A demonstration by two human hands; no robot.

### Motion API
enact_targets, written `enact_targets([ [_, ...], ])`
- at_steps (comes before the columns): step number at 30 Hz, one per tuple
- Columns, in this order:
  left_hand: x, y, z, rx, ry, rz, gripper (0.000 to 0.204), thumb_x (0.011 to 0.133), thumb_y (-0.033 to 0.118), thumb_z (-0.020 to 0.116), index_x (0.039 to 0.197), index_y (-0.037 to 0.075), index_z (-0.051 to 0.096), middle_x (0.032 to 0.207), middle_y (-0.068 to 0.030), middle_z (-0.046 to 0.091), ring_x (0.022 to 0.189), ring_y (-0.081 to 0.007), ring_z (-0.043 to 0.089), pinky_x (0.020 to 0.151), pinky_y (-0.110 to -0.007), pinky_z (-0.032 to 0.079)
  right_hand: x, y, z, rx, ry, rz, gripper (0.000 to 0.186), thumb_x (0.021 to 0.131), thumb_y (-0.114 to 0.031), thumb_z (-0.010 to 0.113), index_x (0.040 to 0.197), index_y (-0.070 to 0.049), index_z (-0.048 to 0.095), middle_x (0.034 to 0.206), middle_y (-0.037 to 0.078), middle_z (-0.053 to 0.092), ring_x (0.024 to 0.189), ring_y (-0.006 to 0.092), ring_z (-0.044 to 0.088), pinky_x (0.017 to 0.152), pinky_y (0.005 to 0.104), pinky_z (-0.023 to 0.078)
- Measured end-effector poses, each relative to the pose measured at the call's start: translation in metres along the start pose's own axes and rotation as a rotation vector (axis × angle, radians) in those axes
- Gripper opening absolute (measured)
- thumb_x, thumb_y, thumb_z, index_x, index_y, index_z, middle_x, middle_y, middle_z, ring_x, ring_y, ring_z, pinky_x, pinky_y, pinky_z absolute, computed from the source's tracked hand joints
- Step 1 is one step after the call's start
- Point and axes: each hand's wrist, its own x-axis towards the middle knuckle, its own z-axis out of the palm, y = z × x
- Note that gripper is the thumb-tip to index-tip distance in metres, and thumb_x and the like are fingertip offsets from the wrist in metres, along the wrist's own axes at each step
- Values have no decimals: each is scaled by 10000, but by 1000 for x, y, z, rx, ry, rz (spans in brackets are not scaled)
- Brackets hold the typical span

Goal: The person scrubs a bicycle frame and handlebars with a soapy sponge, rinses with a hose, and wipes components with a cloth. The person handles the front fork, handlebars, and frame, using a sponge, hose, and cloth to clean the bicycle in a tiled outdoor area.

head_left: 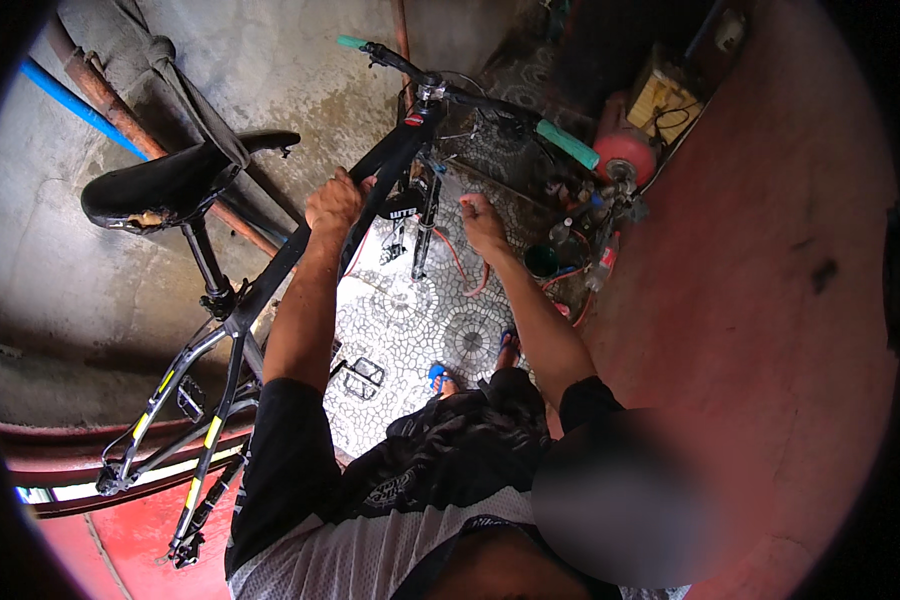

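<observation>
A black bicycle frame [270,284] slants across the left half of the head view, with silver and yellow rear stays and no wheel in them. My left hand [336,203] is closed over its upper tube, near the middle. The black saddle [145,185] hangs in a grey strap [195,105]. At the far end are handlebars with green grips [567,145], and the fork [426,225] points down below them. My right hand [483,226] is to the right of the fork, apart from it, fingers curled. What they hold, if anything, is too small to name.
A thin red hose [478,290] loops on the patterned tile floor [410,300] beneath my right hand. Bottles [602,268], a dark green container [541,261] and a red tank [625,155] stand at the right. A brown pipe [110,95] runs along the left wall.
</observation>
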Motion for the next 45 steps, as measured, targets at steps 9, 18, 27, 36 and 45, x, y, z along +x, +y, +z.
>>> enact_targets([
  [9,7,-4,5,27,16,37,839,974,726,312,1325,-6,525,1146,-258,697,1128,-401,665,964,-471,523,-16,-16,11,12,-35,-23,256,1012,-261,499,1219,-126,565,1051,161,723,978,370,701,838,467,537],
  [18,12,-5,6,36,2,14,818,949,732,400,1326,14,510,1150,-218,712,1139,-391,666,956,-475,528,-14,25,30,-46,4,-1,264,997,-256,500,1208,-112,568,1047,203,705,1003,400,678,853,467,529],
  [27,6,-3,1,11,10,15,816,950,728,406,1320,11,523,1133,-223,716,1117,-381,678,943,-463,533,-33,68,59,-10,-58,217,276,981,-260,504,1199,-98,554,1063,245,691,987,433,674,847,484,529],
  [36,14,-3,-4,17,-86,-14,779,968,678,439,1409,40,510,1226,-200,691,1187,-359,647,995,-451,507,-38,50,35,12,-90,82,281,1000,-239,486,1249,-127,549,1030,228,693,946,391,690,818,471,525],
  [45,68,77,-66,151,-85,176,728,933,656,538,1468,163,517,1591,-140,377,1478,-320,350,1183,-542,297,-48,-71,-141,67,327,-205,271,1013,-204,473,1250,-124,577,1138,181,699,1021,390,679,885,452,511],
])
